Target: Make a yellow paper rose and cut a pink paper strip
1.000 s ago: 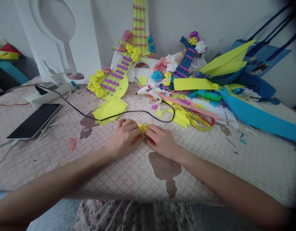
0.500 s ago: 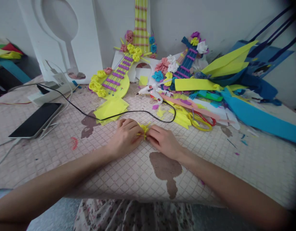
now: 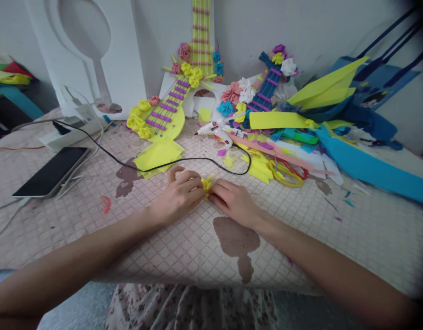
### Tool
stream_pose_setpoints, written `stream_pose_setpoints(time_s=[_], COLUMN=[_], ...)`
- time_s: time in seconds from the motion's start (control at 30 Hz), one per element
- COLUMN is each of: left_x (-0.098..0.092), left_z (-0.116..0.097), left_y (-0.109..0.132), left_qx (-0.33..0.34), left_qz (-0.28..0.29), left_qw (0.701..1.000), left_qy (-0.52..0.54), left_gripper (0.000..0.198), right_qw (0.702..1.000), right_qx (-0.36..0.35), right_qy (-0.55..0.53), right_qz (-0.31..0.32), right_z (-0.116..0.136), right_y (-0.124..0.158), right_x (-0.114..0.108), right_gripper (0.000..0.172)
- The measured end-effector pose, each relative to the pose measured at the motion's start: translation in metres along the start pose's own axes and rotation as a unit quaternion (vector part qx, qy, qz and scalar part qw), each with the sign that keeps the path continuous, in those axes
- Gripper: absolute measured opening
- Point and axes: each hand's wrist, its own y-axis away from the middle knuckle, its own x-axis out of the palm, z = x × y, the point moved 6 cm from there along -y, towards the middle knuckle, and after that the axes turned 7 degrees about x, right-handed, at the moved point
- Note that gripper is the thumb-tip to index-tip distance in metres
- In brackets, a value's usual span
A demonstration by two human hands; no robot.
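Between my two hands is a small crumpled yellow paper flower (image 3: pixel 206 184), low over the table near its middle. My left hand (image 3: pixel 180 195) has its fingertips pressed together at the flower's left side, with the index finger bent up. My right hand (image 3: pixel 235 200) pinches it from the right, fingers curled. Just beyond my left hand lies a stack of yellow paper squares (image 3: pixel 159 156). Farther back, a yellow paper guitar (image 3: pixel 166 112) with purple strips and yellow paper flowers leans against a white board.
A white glue gun (image 3: pixel 216 131) lies behind my hands, its black cord (image 3: pixel 197 159) looping across the table. Yellow-handled scissors (image 3: pixel 287 176) rest among paper scraps at right. A phone (image 3: pixel 51 173) and a power strip (image 3: pixel 70 133) are at left; blue paper (image 3: pixel 376 162) lies far right.
My left hand's fingers have shifted slightly, the index finger lifting and bending higher. The right hand stays nearly still at the yellow flower.
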Motion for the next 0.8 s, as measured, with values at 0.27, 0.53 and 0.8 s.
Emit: stream_pose_setpoints(time_s=[0.27, 0.53, 0.8], left_x=[0.0013, 0.0020, 0.0056], left_z=[0.0024, 0.0025, 0.0052], left_y=[-0.0023, -0.0035, -0.0020], left_qx=[-0.046, -0.071, -0.081], left_qz=[0.009, 0.022, 0.031], left_qw=[0.998, 0.995, 0.994], left_qy=[0.035, 0.062, 0.073], left_gripper=[0.014, 0.014, 0.014], right_qw=[1.000, 0.999, 0.999], right_qx=[-0.013, -0.028, -0.023], right_qy=[0.013, 0.021, 0.004], right_qz=[-0.020, -0.042, -0.029], right_z=[0.0013, 0.0040, 0.0013], right_y=[0.0012, 0.0017, 0.0019], right_x=[-0.0002, -0.0020, 0.0016], right_gripper=[0.014, 0.012, 0.012])
